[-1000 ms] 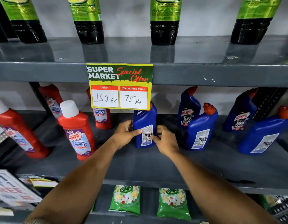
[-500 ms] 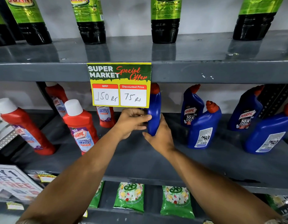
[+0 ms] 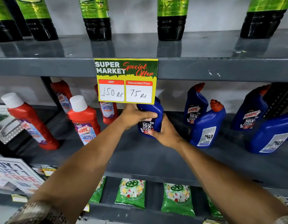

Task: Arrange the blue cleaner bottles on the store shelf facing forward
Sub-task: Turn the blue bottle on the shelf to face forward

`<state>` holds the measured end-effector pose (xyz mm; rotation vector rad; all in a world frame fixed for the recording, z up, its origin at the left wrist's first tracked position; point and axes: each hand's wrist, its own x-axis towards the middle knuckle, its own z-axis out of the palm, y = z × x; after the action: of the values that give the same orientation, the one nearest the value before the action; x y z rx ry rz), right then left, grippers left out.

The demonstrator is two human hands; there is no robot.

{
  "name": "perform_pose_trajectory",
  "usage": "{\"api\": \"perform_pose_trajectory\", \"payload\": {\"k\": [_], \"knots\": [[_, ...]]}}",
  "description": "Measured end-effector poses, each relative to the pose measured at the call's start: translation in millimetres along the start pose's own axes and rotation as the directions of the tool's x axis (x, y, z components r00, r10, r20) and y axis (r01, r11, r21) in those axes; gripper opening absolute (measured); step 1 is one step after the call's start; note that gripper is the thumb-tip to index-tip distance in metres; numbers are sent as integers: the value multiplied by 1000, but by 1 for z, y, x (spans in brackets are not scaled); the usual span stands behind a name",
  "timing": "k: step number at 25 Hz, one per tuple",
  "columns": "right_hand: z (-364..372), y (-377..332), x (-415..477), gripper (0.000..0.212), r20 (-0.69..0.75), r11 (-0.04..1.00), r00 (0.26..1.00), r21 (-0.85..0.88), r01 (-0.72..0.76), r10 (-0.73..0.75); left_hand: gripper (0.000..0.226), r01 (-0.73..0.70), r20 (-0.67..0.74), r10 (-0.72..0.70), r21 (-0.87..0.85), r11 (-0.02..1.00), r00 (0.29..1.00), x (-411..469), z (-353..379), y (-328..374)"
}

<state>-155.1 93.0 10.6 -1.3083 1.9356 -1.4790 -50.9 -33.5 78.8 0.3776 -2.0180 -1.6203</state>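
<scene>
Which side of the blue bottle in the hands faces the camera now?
The front: the blue bottle shows its Harpic "10X" label between the left hand and right hand.

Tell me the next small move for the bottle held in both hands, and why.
Probably set the held blue bottle down upright on the middle shelf and let go. Its front label with "10X TOTAL" already faces outward, and both the left hand and right hand grip it just above the bare shelf. Two other blue bottles to the right show their back labels.
</scene>
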Motion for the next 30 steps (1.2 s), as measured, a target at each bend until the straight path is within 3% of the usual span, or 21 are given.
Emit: {"api": "perform_pose_trajectory", "payload": {"k": [10, 18, 22, 23, 25, 27, 28, 30], "knots": [[3, 21, -11, 76, -3, 990, 992, -74, -124, 124, 73, 79, -48, -77, 31, 996, 996, -5, 11, -24], [14, 37, -8, 58, -20, 956, 977, -204, -211, 212, 72, 96, -180, -94, 4, 995, 979, -15, 21, -52], [14, 37, -14, 69, -28, 973, 985, -152, -173, 171, 81, 103, -247, -80, 84, 991, 966, -20, 24, -48], [13, 38, -19, 73, -66, 978, 985, -125, -166, 159, 82, 79, -339, -13, 182, 980, 941, -25, 25, -46], [8, 43, -36, 71, -173, 980, 976, -129, -152, 129, 77, -60, -471, 341, 515, 855, 813, -35, 27, -43], [-4, 53, -58, 57, -260, 973, 963, -199, -120, 66, 64, -267, -338, 682, 738, 620, 648, -43, 36, -38], [-13, 58, -71, 47, -299, 968, 953, -224, -117, 46, 55, -366, -243, 752, 756, 543, 613, -44, 45, -35], [-33, 65, -94, 27, -420, 959, 907, -241, -151, 37, 42, -503, -83, 736, 678, 536, 672, -41, 70, -30]]}}
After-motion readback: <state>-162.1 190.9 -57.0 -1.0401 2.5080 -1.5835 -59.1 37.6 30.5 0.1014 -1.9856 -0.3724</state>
